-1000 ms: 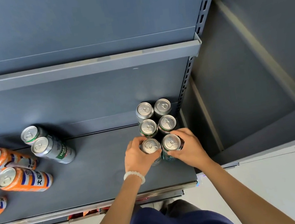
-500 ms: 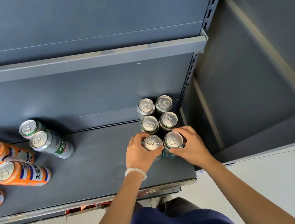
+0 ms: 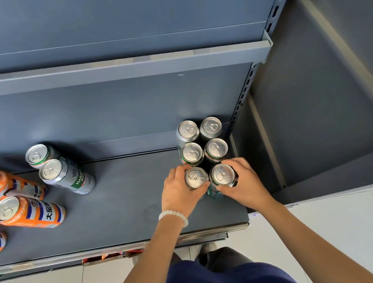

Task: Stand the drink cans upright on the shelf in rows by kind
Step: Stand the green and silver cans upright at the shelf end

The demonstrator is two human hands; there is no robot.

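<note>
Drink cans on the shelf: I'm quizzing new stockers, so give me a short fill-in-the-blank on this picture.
1. The silver cans at the shelf's right end number ____.
2. Each hand grips ____ can: left hand, right hand.
3. The orange cans stand at the shelf's ____ end.

Missing words: six; one; left

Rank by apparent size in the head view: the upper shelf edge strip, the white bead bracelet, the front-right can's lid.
1. Upper shelf edge strip
2. Front-right can's lid
3. White bead bracelet, close to the lid, so unsure.
</note>
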